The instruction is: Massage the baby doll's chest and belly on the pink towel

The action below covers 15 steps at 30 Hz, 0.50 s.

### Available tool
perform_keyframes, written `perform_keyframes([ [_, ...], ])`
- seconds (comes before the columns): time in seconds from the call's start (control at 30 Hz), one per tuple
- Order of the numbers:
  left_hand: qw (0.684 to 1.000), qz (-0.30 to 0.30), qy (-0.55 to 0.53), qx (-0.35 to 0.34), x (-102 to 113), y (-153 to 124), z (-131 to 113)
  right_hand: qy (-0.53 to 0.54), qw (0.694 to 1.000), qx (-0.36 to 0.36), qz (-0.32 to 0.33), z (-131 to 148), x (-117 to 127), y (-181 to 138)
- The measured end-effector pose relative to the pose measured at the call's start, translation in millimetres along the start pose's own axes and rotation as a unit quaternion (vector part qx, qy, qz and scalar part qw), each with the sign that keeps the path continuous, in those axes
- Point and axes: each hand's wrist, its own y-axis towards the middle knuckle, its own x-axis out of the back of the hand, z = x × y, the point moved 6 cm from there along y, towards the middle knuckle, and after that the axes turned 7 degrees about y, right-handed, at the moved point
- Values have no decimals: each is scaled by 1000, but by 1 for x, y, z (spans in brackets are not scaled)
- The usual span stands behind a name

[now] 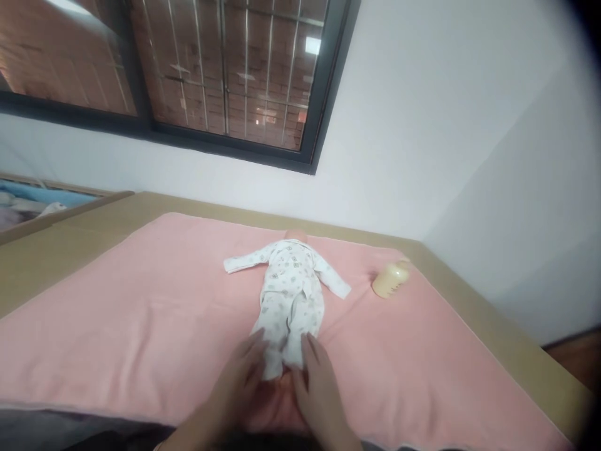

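A baby doll [290, 294] in a white patterned sleepsuit lies on its back on a pink blanket [141, 313], head toward the wall. My left hand [239, 376] rests by the doll's left foot, fingers stretched out flat. On the other side, my right hand [319, 382] lies against the right foot with its fingers extended too. Neither hand grips anything. A pale yellow baby bottle [391, 279] lies on its side on the blanket, to the right of the doll's arm.
The blanket covers a tan mattress [493, 326] pushed into a corner of white walls. A dark-framed barred window [225, 75] is above. At the far left stands a wooden cot [42, 203] with bedding. Wooden floor shows at the right edge.
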Motion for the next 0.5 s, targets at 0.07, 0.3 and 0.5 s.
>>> perform_keyframes([
  [0.07,999,7,-16,33,6,7,4,29,1000,-7,-1,1,0,-6],
  [0.3,989,22,-73,125,31,9,8,82,991,6,-108,4,7,-53],
  [0.5,989,28,-81,123,47,-15,12,114,962,36,-244,0,18,-93],
])
